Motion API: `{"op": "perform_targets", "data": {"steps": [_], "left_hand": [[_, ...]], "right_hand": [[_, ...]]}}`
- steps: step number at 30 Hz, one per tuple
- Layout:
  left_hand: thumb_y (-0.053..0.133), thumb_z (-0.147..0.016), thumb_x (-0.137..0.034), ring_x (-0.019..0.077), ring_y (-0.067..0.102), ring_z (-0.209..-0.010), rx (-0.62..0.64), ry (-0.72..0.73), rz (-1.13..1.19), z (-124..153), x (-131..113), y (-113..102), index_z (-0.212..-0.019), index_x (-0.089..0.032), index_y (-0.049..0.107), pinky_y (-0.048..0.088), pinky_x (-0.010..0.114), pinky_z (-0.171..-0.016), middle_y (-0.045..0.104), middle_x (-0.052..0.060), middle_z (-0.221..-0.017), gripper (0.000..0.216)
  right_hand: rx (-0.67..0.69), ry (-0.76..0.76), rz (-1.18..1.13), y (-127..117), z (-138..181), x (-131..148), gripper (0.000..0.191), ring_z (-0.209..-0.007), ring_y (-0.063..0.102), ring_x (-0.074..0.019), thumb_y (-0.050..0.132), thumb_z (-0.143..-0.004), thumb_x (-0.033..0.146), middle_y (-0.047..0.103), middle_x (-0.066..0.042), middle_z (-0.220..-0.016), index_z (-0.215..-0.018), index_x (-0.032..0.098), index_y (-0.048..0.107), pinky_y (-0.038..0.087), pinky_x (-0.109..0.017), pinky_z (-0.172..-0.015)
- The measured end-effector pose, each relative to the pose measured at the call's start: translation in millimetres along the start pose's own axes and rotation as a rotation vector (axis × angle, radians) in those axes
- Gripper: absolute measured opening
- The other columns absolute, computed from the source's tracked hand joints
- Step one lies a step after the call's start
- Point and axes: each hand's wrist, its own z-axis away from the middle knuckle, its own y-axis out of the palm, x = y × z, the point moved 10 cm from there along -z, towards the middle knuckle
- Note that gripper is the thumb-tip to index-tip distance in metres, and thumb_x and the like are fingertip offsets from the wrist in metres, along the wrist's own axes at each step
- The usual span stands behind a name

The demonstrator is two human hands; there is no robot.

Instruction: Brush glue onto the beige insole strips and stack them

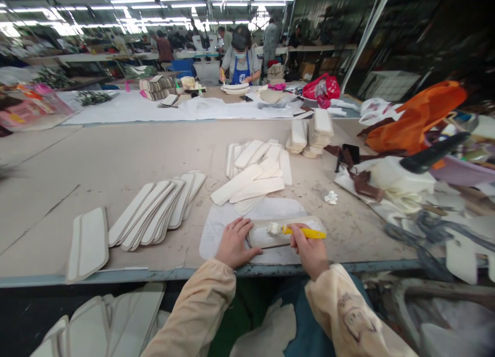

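My right hand is closed round the yellow handle of a brush. Its white, clotted head touches the top of an off-white oblong panel, which lies crosswise near the table edge. My left hand rests flat at the panel's left end, fingers stretched out and thumb along the near edge. Under the panel is a pale sheet. Just beyond it, a loose heap of similar panels overlaps the sheet's far edge.
Fanned panels and a single panel lie left. Two panel stacks stand farther back. A white crumpled bit, an orange bag and a white container are right. Opposite, a person in a blue apron works.
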Motion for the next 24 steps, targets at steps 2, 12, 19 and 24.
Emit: {"op": "perform_targets", "data": {"steps": [2, 12, 19, 24], "left_hand": [[0.080, -0.063, -0.056, 0.0356, 0.044, -0.132, -0.006, 0.015, -0.010, 0, -1, 0, -0.126, -0.021, 0.059, 0.036, 0.053, -0.108, 0.055, 0.012, -0.139, 0.075], [0.078, -0.066, -0.051, 0.0348, 0.046, -0.131, -0.039, 0.058, -0.043, 0, 1, 1, -0.126, -0.018, 0.059, 0.039, 0.053, -0.108, 0.057, 0.012, -0.138, 0.071], [0.077, -0.067, -0.052, 0.0355, 0.046, -0.131, -0.051, 0.058, -0.055, 1, 1, 0, -0.125, -0.019, 0.059, 0.039, 0.053, -0.108, 0.057, 0.012, -0.138, 0.070], [0.077, -0.067, -0.052, 0.0354, 0.047, -0.130, -0.042, 0.057, -0.057, 1, 0, -1, -0.125, -0.019, 0.059, 0.039, 0.053, -0.107, 0.056, 0.012, -0.138, 0.070]], "right_hand": [[0.054, -0.004, -0.068, 12, 5, 3, 0.046, -0.043, 0.045, -0.0137, 0.051, -0.084, 0.065, 0.053, 0.004, -0.051, -0.089, 0.021, 0.061, 0.037, -0.026, -0.043], [-0.112, -0.005, 0.145, -46, -20, -13, 0.048, -0.043, 0.050, -0.0161, 0.048, -0.082, 0.066, 0.055, 0.003, -0.049, -0.085, 0.021, 0.062, 0.040, -0.028, -0.046], [-0.288, -0.044, 0.367, -126, -33, -9, 0.045, -0.057, 0.061, -0.0204, 0.048, -0.082, 0.061, 0.060, -0.001, -0.054, -0.085, 0.020, 0.066, 0.043, -0.030, -0.059], [-0.343, -0.354, 0.797, -106, -9, 8, 0.042, -0.062, 0.066, -0.0209, 0.042, -0.092, 0.050, 0.071, -0.007, -0.073, -0.100, 0.019, 0.070, 0.042, -0.028, -0.055]]}}
